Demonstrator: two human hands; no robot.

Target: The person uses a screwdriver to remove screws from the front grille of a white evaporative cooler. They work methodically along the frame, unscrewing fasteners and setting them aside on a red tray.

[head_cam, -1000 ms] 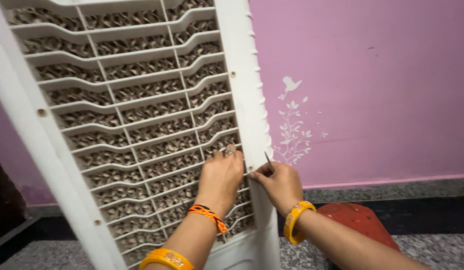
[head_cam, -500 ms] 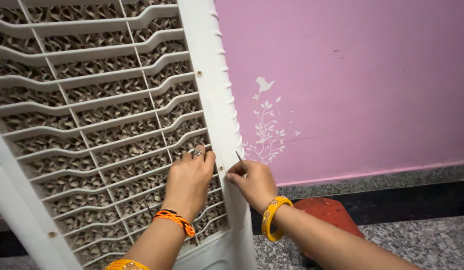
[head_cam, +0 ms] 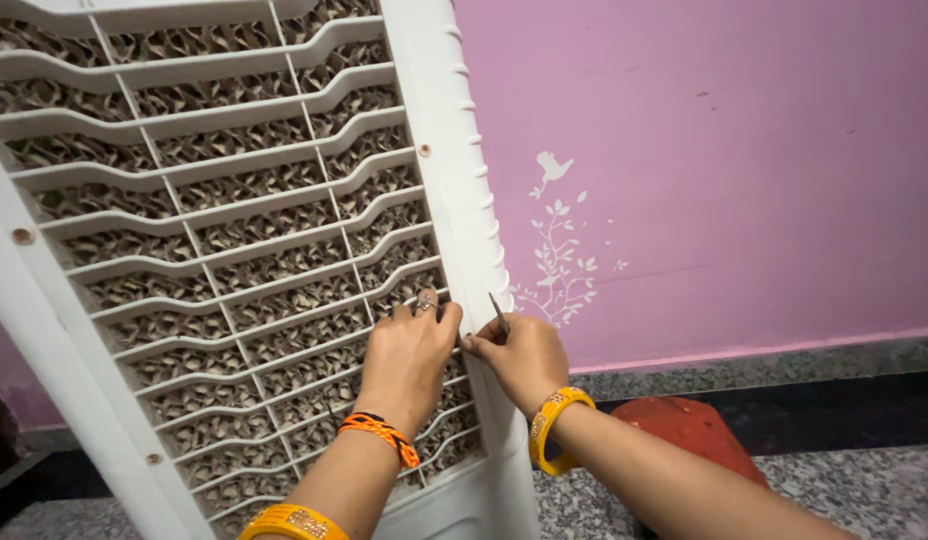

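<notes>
Two hands meet at the right edge of the white grille point(head_cam: 234, 260), low on its frame. Our left hand point(head_cam: 409, 355) lies flat on the slats, fingers spread and pressed against the plastic, holding nothing. Our right hand point(head_cam: 524, 355), just beside it, has its grip pinched on a thin metal tool point(head_cam: 498, 312), whose long axis slants up and left, tip at the frame's edge and nearer this hand. Brown pad point(head_cam: 284, 300) shows behind the slats. A pink wall point(head_cam: 734, 150) stands right; a red stool point(head_cam: 694, 430) sits below our forearm.
</notes>
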